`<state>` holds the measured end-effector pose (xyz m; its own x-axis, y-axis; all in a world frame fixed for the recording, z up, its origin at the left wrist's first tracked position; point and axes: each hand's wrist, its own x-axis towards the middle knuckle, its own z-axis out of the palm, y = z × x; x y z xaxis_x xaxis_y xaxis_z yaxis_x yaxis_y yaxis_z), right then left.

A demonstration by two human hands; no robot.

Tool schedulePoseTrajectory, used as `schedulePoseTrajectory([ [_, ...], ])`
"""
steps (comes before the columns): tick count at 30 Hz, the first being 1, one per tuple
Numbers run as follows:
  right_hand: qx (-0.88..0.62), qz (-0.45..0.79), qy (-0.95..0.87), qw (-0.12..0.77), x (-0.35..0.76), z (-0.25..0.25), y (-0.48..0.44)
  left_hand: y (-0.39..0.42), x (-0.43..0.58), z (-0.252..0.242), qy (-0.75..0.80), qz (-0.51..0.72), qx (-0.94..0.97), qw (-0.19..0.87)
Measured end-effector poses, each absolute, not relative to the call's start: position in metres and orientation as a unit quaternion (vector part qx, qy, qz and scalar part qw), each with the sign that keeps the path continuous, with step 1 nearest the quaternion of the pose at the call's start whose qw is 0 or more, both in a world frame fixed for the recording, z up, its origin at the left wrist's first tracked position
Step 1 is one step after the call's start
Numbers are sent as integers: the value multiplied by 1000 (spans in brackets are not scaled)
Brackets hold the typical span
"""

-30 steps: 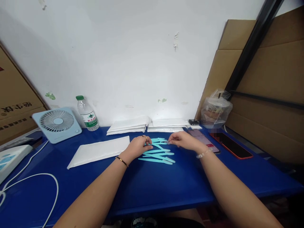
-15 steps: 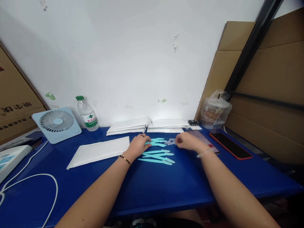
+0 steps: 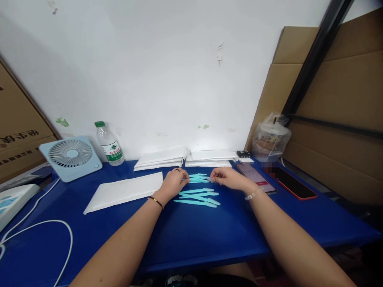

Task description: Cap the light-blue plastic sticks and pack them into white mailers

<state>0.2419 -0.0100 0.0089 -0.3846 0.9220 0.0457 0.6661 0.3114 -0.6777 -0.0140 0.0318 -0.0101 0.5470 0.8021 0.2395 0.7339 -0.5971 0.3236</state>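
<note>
My left hand (image 3: 175,181) is closed, its thumb and fingers pinching the handle end of a turquoise eyebrow razor (image 3: 197,180). Other turquoise razors lie close around that one, partly overlapping it. Between the fingertips of my right hand (image 3: 225,177) is a small translucent blade cap (image 3: 210,179), right at the far ends of these razors. Whether the cap touches a blade I cannot tell. Nearer to me, a fan of several razors (image 3: 197,202) with pale ends lies on the blue table.
A white padded mailer (image 3: 125,191) lies left of my left hand, with stacked mailers (image 3: 161,157) along the wall. Two phones (image 3: 259,179) rest at the right. A blue fan (image 3: 72,155), water bottle (image 3: 110,145) and white cable (image 3: 70,243) occupy the left side.
My right hand has moved left from the spot where the loose clear caps lay, bringing a cap to the razor ends. My left hand has barely shifted.
</note>
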Motion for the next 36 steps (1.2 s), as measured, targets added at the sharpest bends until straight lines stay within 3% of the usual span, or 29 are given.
schedulePoseTrajectory([
  [14,-490,278,-802,197,239,12,-12,15,-8,2,405,152,881,193],
  [17,-539,198,-789,219,250,7,-6,19,-13,2,432,163,875,145],
  [23,-539,138,-815,163,254,-5,2,30,-16,-9,460,156,872,66],
  [36,-532,238,-793,180,247,-4,-1,30,-13,-10,476,154,861,95],
])
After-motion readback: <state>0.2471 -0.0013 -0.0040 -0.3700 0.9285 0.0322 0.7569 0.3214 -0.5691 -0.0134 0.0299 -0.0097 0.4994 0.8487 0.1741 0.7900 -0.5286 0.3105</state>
